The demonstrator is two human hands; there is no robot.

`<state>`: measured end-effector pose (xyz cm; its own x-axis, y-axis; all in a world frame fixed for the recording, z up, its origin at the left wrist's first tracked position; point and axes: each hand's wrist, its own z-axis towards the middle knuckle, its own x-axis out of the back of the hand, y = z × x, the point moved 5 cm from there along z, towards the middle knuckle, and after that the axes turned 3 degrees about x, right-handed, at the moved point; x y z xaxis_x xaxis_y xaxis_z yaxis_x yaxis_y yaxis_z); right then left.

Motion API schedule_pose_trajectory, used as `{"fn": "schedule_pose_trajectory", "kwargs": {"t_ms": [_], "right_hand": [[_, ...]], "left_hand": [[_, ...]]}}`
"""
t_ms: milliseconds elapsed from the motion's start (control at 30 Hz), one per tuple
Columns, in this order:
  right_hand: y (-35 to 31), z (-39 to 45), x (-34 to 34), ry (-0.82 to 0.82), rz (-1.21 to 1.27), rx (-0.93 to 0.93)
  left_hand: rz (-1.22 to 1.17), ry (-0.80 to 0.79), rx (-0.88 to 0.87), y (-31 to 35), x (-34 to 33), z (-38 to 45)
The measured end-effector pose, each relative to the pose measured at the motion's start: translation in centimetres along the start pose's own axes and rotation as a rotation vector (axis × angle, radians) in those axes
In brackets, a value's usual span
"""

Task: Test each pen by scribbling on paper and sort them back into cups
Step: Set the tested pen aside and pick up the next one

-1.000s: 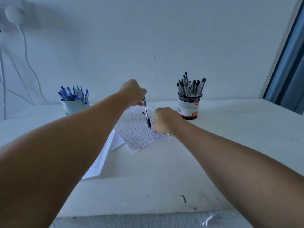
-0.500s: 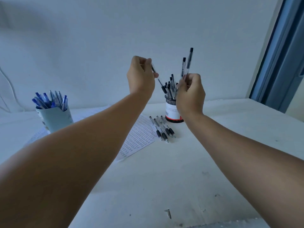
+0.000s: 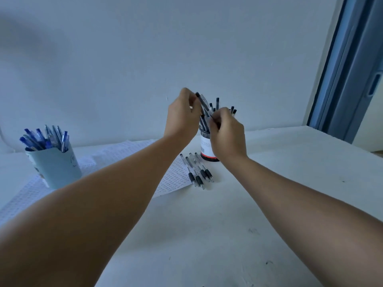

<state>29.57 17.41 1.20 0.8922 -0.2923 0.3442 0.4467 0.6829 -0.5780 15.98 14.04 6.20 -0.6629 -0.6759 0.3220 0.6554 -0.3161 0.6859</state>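
A black mesh cup [image 3: 205,141] with a white and red label holds several black pens [image 3: 217,102] at the back of the table. My left hand [image 3: 183,114] pinches a black pen [image 3: 202,101] tilted over the cup's mouth. My right hand [image 3: 227,133] is closed in front of the cup and hides much of it; a thin dark pen tip shows at its fingers. Several black pens [image 3: 196,172] lie on the table just before the cup. A printed paper sheet [image 3: 124,154] lies left of them. A light blue cup [image 3: 57,164] with blue pens [image 3: 45,137] stands far left.
The white table [image 3: 207,235] reaches to the wall behind. A blue door frame [image 3: 348,69] rises at the right edge.
Both hands came down toward the black cup. The two pens my right hand held upright no longer stick up. The left hand's pen now tilts over the cup.
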Motion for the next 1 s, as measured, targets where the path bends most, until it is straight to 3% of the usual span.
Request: {"fn": "schedule_pose_trajectory", "kwargs": {"t_ms": [100,167,300,400,467,533,633,733,833,1000], "right_hand": [[0.0,0.0,0.6,0.039,-0.254,0.014],[0.3,0.0,0.7,0.027,-0.294,0.011],[0.2,0.0,0.5,0.014,-0.259,0.022],[-0.2,-0.8,0.3,0.068,-0.211,0.045],[-0.7,-1.5,0.5,0.150,-0.165,0.082],[-1.2,-2.2,0.8,0.165,-0.084,0.117],[-2.0,-3.8,-0.2,-0.054,-0.096,0.142],[-1.6,-5.4,-2.2,-0.296,-0.250,0.077],[0.4,-5.6,-3.5,-0.452,-0.306,-0.093],[1.5,-4.9,-3.6,-0.604,-0.350,-0.162]], "left_hand": [[0.114,-0.098,0.093,-0.9,-0.6,0.1],[0.153,-0.160,0.149,-1.5,-0.7,-0.2],[0.086,-0.177,0.211,-2.1,-0.4,-0.9],[0.096,-0.105,0.231,-2.2,0.5,-1.4],[0.235,-0.098,0.273,-3.2,1.3,-1.6],[0.454,-0.231,0.338,-4.6,1.7,-2.0],[0.650,-0.494,0.411,-6.2,1.0,-3.7],[0.783,-0.633,0.399,-6.2,-0.2,-5.3],[0.702,-0.656,0.437,-6.4,-0.8,-5.6],[0.516,-0.786,0.617,-6.3,-0.6,-5.8]]}}
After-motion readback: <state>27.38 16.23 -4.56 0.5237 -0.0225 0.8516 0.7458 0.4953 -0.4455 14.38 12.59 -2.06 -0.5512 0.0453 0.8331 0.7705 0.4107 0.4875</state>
